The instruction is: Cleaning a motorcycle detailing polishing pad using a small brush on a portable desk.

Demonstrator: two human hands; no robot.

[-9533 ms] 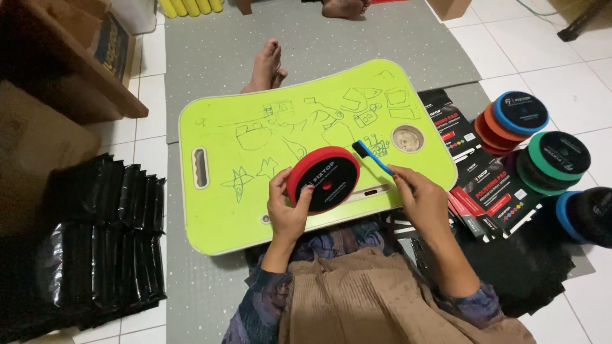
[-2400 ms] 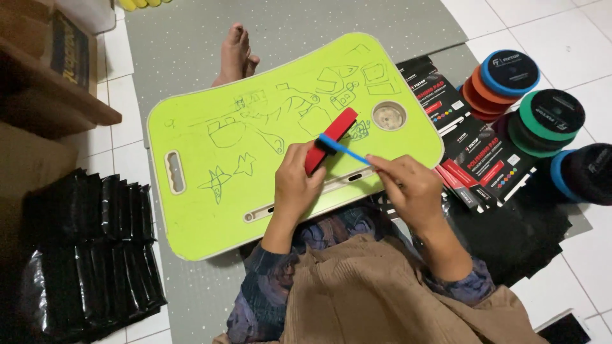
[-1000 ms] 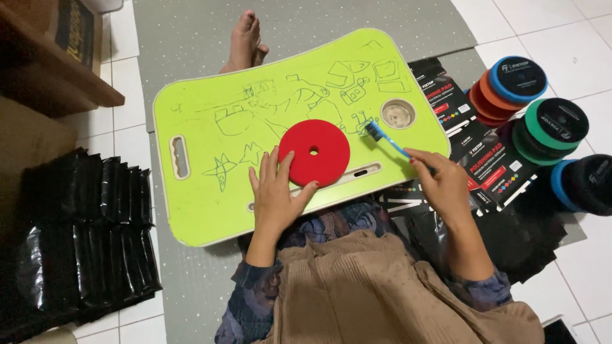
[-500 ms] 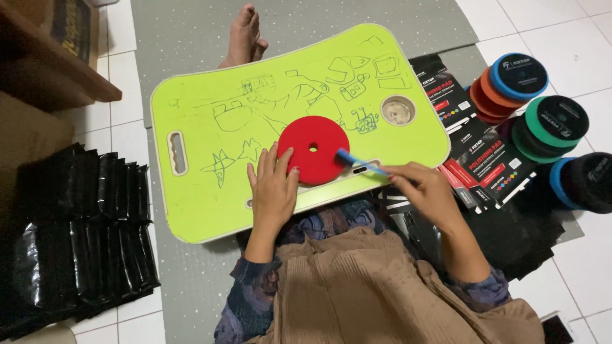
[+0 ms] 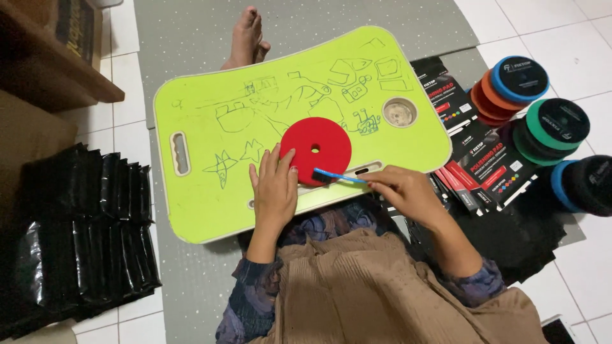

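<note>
Home floor used as packing spot: white floor tiles (image 5: 593, 38), grey mat (image 5: 191, 280), bare foot (image 5: 245, 35), scribbled green lap tabletop (image 5: 210, 204) (child-style drawings), stacked black pouches (image 5: 76, 236), wooden shelf (image 5: 51, 64).

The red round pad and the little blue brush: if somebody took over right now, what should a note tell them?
Left hand: flat on the green lap board, fingertips pressing the edge of the red round foam pad that lies flat there.
Right hand: pinching the handle of the thin blue brush, bristle end on the pad's near edge.
Done: pad is laid flat, brush in contact.
Left: how much has been brushed cannot be told. Stacks of round coloured pads and black packets wait on the right, black bags on the left.
</note>
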